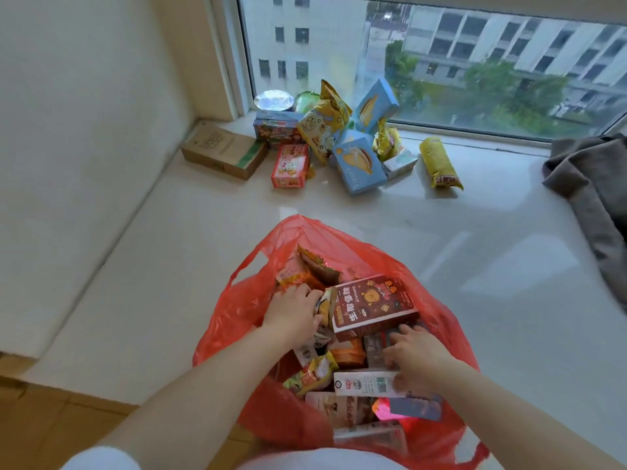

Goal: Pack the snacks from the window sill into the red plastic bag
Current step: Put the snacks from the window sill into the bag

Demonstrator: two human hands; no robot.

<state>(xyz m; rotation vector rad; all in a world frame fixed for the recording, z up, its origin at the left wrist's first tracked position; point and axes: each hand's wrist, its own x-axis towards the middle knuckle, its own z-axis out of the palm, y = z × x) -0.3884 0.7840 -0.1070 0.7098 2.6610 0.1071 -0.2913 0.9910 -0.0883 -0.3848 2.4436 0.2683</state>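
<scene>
The red plastic bag (342, 239) stands open on the white window sill (176, 266) in front of me, stuffed with snack packs. A dark red box with a bear (373, 308) lies on top. My left hand (291, 313) is inside the bag and grips a crinkly snack packet (324, 307) beside that box. My right hand (417, 361) is also inside, fingers curled on a white carton (363, 383). More snacks lie in a pile by the window: two blue boxes (359, 164), a red-pink pack (290, 166), yellow bags (325, 120) and a yellow tube pack (439, 162).
A brown cardboard box (222, 150) sits in the sill's left corner against the wall. A grey cloth (590, 178) is heaped at the right edge. The window glass (441, 56) runs along the back. Bare sill lies between the bag and the pile.
</scene>
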